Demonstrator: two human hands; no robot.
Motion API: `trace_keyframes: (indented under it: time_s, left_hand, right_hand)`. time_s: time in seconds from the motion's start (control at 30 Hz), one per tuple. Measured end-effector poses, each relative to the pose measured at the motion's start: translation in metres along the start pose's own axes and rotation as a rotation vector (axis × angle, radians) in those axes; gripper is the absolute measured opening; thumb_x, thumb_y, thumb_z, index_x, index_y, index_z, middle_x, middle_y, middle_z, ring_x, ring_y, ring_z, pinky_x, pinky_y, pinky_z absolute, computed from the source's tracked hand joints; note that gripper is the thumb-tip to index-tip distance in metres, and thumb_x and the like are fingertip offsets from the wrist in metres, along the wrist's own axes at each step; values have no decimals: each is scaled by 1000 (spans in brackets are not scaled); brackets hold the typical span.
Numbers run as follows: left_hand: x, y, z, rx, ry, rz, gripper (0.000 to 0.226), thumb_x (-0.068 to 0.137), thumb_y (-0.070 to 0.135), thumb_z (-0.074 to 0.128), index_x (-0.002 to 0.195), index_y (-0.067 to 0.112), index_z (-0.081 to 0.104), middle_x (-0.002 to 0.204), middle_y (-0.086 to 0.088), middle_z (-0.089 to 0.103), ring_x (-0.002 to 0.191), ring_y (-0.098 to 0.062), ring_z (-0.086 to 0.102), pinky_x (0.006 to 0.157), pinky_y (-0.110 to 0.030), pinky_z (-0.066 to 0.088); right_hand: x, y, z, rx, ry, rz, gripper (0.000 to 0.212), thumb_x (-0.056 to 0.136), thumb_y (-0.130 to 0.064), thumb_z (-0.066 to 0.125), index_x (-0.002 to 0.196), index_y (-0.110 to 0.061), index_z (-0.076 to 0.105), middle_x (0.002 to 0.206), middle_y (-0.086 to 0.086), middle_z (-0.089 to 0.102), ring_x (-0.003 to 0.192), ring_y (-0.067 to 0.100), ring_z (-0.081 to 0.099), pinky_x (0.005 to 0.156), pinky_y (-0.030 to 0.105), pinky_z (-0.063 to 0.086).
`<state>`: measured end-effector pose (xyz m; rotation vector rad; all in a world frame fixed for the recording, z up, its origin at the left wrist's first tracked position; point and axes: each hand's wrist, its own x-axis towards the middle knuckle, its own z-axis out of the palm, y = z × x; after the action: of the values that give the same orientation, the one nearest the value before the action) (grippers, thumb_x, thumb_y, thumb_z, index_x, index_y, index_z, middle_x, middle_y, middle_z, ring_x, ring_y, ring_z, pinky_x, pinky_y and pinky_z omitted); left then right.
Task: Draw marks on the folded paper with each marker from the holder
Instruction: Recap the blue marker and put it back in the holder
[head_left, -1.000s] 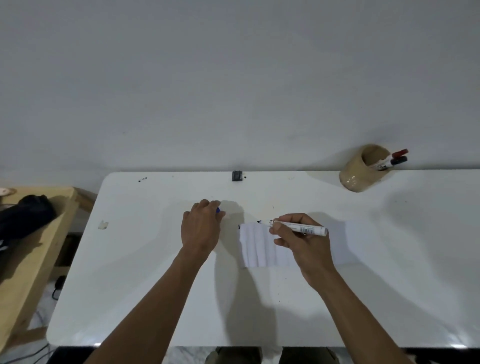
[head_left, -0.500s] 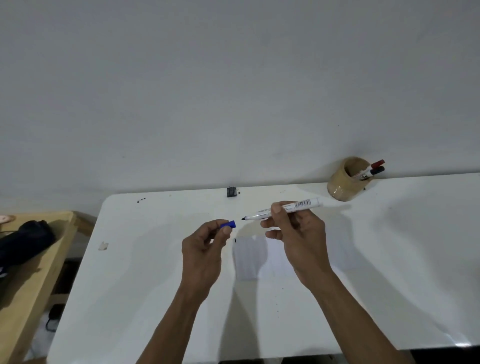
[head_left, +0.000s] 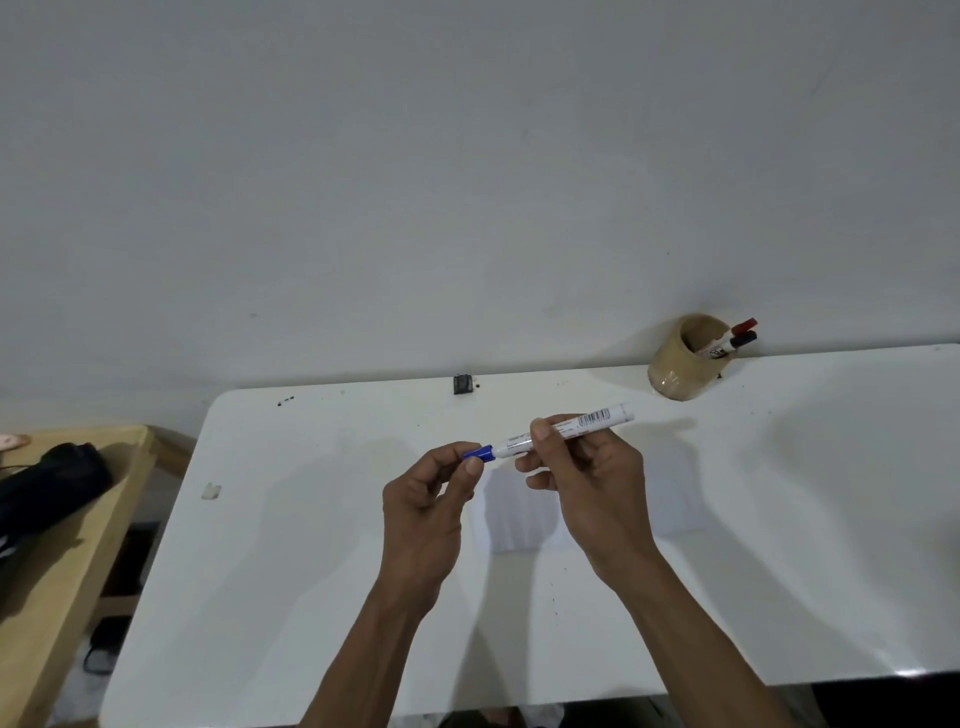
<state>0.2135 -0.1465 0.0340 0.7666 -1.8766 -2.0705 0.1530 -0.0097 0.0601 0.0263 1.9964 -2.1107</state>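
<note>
Above the white table (head_left: 311, 571) I hold a white marker (head_left: 587, 422) in my right hand (head_left: 582, 483), its tip pointing left. My left hand (head_left: 426, 499) pinches the blue cap (head_left: 480, 453), which sits on the marker's tip. Under my hands lies the folded white paper (head_left: 514, 519), partly hidden by my right hand. At the back right stands a tan round holder (head_left: 680, 364) with a red-capped marker (head_left: 744, 326) and a black-capped marker (head_left: 743, 341) sticking out.
A small black object (head_left: 461, 383) sits at the table's far edge by the wall. A scrap (head_left: 211, 491) lies near the left edge. To the left stands a wooden bench (head_left: 67, 545) with a black bag (head_left: 47, 483).
Both hands rose off the paper. The blue cap in my left hand came together with the marker tip and now covers it. The view tilted up a little.
</note>
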Motion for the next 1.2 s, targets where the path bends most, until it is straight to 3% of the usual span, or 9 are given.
trace_keyframes:
  time_s: [0.07,0.37,0.57,0.7,0.8,0.9,1.03,1.2]
  left_hand:
    - [1,0,17,-19,-71,-11,14,90,17,68,93,27,78,92,2,76,84,-19,63,88,-54,54]
    - [2,5,18,4,-96,-7,17,92,14,66,89,25,79,88,7,78,82,-12,64,90,-51,56]
    - [8,5,28,76,-130,7,19,94,18,64,87,30,77,84,2,75,81,-20,62,86,-50,55]
    - [21,16,50,141,-193,49,19,95,18,64,85,30,76,81,5,74,74,-31,57,74,-44,54]
    - [30,27,76,208,-253,102,14,94,17,65,86,23,74,74,14,70,63,-17,49,62,-25,42]
    - [36,38,111,315,-274,193,9,92,18,67,85,19,73,78,17,72,65,1,57,57,-10,41]
    - [50,42,155,455,-292,274,8,90,24,69,83,26,71,87,14,73,81,-1,64,68,-10,46]
    - [66,42,198,501,-292,293,6,89,30,70,90,25,72,87,13,74,83,-1,66,68,-9,47]
  right_hand:
    - [1,-7,-15,-16,55,-15,16,96,-19,67,96,-3,69,82,4,80,71,17,76,63,25,60]
    - [-1,2,-15,59,76,62,15,93,-21,71,94,-5,73,84,8,80,73,21,76,66,29,60]
    - [7,-12,-48,128,139,59,17,83,-11,80,97,-8,70,82,5,77,73,20,75,64,30,58]
    - [24,-33,-98,-354,58,-65,18,72,-20,91,83,-16,77,74,0,76,58,8,61,56,21,52]
    - [39,-39,-120,-653,-75,-124,14,75,-28,89,84,-27,79,79,-12,75,63,5,62,56,13,46]
    - [56,-36,-135,-856,-136,-203,15,83,-28,82,97,-27,77,86,-10,76,82,9,65,72,18,50]
    - [76,-26,-155,-905,-172,-350,33,88,-18,75,118,-28,66,97,-8,75,86,14,67,78,38,58]
    - [101,-21,-182,-868,-208,-405,55,94,-15,67,139,-39,47,103,-8,71,86,14,67,76,34,59]
